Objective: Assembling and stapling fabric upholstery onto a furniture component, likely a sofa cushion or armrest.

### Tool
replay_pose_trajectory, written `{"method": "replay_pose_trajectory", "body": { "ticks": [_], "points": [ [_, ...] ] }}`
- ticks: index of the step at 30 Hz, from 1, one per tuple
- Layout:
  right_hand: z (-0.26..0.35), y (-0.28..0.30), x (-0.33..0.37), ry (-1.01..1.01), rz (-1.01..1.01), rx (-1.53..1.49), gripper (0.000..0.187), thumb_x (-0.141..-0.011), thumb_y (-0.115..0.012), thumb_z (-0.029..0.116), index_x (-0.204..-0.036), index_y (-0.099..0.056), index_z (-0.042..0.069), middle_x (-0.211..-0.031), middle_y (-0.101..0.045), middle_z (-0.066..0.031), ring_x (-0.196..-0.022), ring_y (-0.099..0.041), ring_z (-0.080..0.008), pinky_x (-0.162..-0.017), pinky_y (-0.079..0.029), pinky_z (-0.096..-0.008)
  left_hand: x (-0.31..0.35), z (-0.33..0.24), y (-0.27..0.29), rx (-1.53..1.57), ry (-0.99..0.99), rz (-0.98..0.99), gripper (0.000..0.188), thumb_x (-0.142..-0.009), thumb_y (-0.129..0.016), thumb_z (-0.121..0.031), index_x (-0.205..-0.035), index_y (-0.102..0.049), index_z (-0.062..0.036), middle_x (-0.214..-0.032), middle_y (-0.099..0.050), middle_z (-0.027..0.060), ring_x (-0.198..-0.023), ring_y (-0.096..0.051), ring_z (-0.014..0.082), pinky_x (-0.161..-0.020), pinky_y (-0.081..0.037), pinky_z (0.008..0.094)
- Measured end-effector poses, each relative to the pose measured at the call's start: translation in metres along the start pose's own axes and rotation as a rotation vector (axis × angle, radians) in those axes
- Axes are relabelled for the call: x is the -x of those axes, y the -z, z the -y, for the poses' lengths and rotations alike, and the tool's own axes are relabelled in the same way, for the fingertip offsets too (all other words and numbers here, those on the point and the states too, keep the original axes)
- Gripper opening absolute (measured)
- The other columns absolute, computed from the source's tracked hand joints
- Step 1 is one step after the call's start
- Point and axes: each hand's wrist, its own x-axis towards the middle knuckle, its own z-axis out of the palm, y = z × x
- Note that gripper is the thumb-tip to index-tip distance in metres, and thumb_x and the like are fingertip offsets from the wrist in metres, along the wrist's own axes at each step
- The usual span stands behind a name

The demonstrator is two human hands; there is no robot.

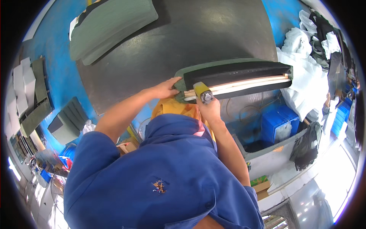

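Observation:
An upholstered panel lies along the near edge of the dark worktable. It has green fabric round its rim, a black lining and pale wooden strips along the near side. My left hand grips the fabric at its left end, the thumb near the corner. In my right hand is a yellow-and-grey power tool that looks like a staple gun. Its head lies over the left part of the wooden strips; whether it touches them I cannot tell. The right fingers are partly hidden behind the tool.
Another green padded panel lies at the far left of the worktable. White sheeting is heaped at the right. A blue crate stands in a grey bin below. More panels lean at the left.

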Motion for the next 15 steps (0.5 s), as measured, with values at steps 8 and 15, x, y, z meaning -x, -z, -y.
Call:
{"method": "replay_pose_trajectory", "body": {
  "ticks": [8,15],
  "points": [
    [0.007,0.003,-0.009,0.037,-0.005,0.076,0.034,-0.081,-0.077,0.031,-0.104,-0.073,0.006,-0.091,-0.075,-0.0199,-0.09,-0.072,-0.0397,-0.081,-0.057,-0.0456,0.011,-0.004,-0.043,-0.244,-0.195,-0.586,0.054,-0.091,-0.062,-0.013,-0.145,-0.054,-0.0153,-0.144,-0.056,0.0118,-0.125,-0.059,0.0339,-0.103,-0.051,0.0436],
    [0.019,0.005,-0.005,0.13,0.099,0.084,0.039,-0.082,-0.077,0.031,-0.111,-0.072,0.006,-0.094,-0.074,-0.0201,-0.091,-0.072,-0.04,-0.081,-0.057,-0.0447,0.021,-0.013,-0.038,-0.464,-0.179,-0.586,0.06,-0.093,-0.063,-0.02,-0.151,-0.047,-0.0197,-0.148,-0.053,0.0102,-0.122,-0.06,0.0323,-0.102,-0.051,0.0421]
  ]
}}
